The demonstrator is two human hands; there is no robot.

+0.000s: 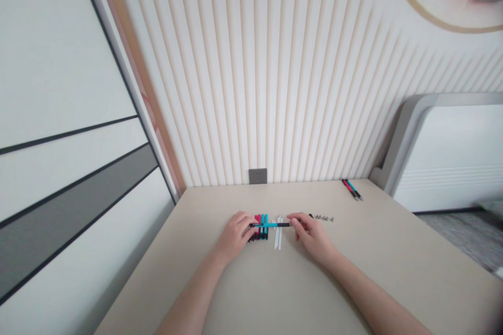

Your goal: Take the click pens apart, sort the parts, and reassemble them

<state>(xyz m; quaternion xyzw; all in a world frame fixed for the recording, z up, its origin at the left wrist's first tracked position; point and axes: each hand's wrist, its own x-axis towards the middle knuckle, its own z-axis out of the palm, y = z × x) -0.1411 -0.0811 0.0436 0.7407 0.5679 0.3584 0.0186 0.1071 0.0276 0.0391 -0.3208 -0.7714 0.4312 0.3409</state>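
The left hand (234, 236) and right hand (313, 237) seem to pinch a teal-and-black pen (271, 224) across the other pens (261, 231); a slip could scatter them or the white sticks (278, 233).

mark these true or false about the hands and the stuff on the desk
1. The left hand and right hand both touch a teal-and-black pen. True.
2. The white sticks lie left of the row of colored pens. False: they lie to its right, between it and the right hand.
3. Two pens lie together near the far right corner of the desk. True.
4. The grey wall socket sits on the desk. False: it is set in the ribbed wall, just above the desk's far edge.
5. Small metal parts lie in a line beyond the right hand. True.
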